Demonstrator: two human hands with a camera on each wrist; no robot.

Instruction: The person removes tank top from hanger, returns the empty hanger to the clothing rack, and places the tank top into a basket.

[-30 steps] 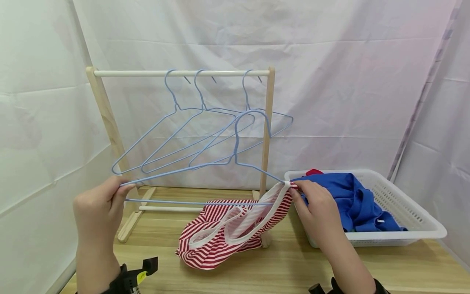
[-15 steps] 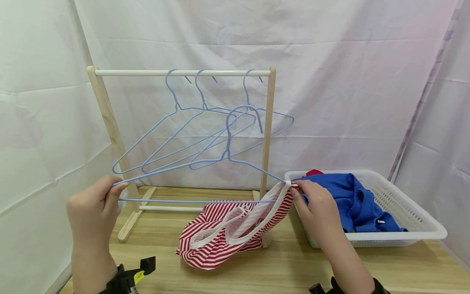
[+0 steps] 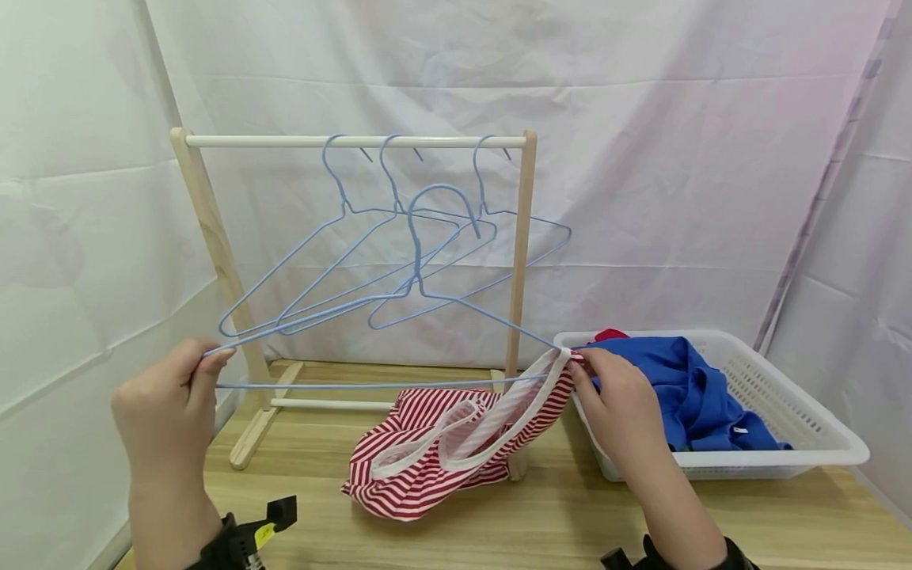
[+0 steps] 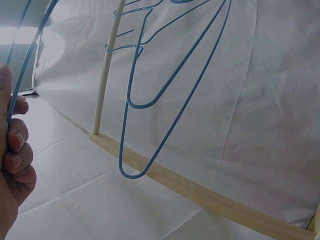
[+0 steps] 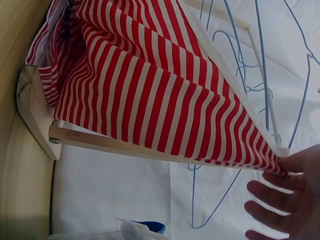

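Note:
My left hand (image 3: 167,396) grips the left end of a blue wire hanger (image 3: 492,314), its fingers curled round the wire in the left wrist view. The hanger is tilted, hook up, its right end at the white-trimmed edge of a red-and-white striped garment (image 3: 420,483). My right hand (image 3: 620,404) pinches that raised edge between thumb and fingers; in the right wrist view the striped cloth (image 5: 150,95) stretches down from the pinch. The rest of the garment lies bunched on the table, its neck opening facing up. The hanger's right tip is hidden by the cloth.
A wooden rack (image 3: 523,261) with a white rail (image 3: 271,142) stands behind, with three blue hangers (image 3: 342,186) on it. To the right, a white plastic basket (image 3: 769,457) holds blue clothing (image 3: 677,388) and a bit of red cloth. White sheets surround the wooden table (image 3: 299,507).
My left hand has moved left and slightly down, and the hanger's hook has swung left and up. The right hand and garment have barely shifted.

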